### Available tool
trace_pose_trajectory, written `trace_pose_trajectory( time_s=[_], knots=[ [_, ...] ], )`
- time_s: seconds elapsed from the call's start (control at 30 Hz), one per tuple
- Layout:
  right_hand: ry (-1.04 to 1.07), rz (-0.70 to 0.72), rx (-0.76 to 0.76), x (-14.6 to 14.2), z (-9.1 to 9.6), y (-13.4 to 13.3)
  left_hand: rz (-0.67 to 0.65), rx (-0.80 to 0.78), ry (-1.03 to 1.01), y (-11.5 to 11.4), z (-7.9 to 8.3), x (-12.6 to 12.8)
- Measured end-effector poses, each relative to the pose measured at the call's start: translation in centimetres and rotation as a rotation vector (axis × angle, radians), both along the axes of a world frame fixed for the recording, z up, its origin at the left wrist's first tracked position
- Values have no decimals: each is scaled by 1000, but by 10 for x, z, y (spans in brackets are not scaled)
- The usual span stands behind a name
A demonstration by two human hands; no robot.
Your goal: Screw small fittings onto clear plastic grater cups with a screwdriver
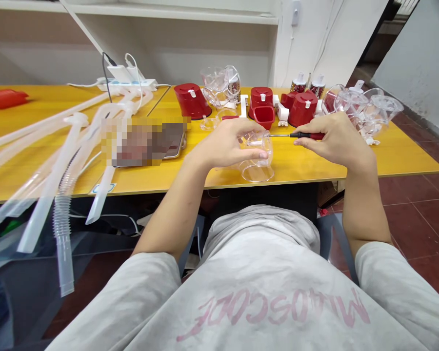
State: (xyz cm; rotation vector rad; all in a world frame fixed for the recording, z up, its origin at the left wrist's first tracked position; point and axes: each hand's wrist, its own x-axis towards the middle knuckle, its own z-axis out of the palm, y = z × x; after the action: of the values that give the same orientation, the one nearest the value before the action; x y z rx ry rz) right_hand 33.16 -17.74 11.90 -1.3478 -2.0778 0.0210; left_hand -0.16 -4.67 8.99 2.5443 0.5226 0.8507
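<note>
My left hand (237,144) is closed round a clear plastic cup-like part (258,168) at the table's front edge, its wide round rim lying low toward me. In my right hand (332,139) is a screwdriver (307,136) with a black and red handle, held level. Its thin metal shaft points left and its tip meets the upper right side of the clear part, close to my left fingers. Whether a screw sits at the tip is too small to make out. My left palm and fingers hide part of the clear piece.
Red plastic housings (192,100) and white brackets stand behind my hands. Clear plastic parts (366,107) are heaped at right. A phone-like device (173,139), partly blurred, lies left. Translucent tubes (64,195) overhang the front edge. A power strip (131,84) with cables sits at the back.
</note>
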Motion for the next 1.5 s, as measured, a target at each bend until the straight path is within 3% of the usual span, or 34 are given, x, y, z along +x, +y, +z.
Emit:
trace_pose_trajectory(
  time_s=[0.23, 0.43, 0.53, 0.9, 1.07, 1.33, 1.5],
  knots=[
    [55, -45, -62, -1, 4, 3, 34, 11, 22, -1, -1, 3],
    [58, -53, -265, 11, 7, 6, -18, 7, -1, 5, -9, 8],
    [47, -64, -294, 10, 11, 4, -20, -9, 0, 6, -10, 10],
    [-45, -63, -30, 5, 3, 0, -17, -7, -4, 5, -9, 8],
    [11, -19, -13, -3, 7, -1, 26, -27, -2, 5, -8, 6],
    [193, -60, -132, 0, 6, 7, 10, -12, 40, 4, -6, 4],
    [307, -61, -365, 8, 5, 9, -3, 7, 42, 5, -7, 4]
  ],
)
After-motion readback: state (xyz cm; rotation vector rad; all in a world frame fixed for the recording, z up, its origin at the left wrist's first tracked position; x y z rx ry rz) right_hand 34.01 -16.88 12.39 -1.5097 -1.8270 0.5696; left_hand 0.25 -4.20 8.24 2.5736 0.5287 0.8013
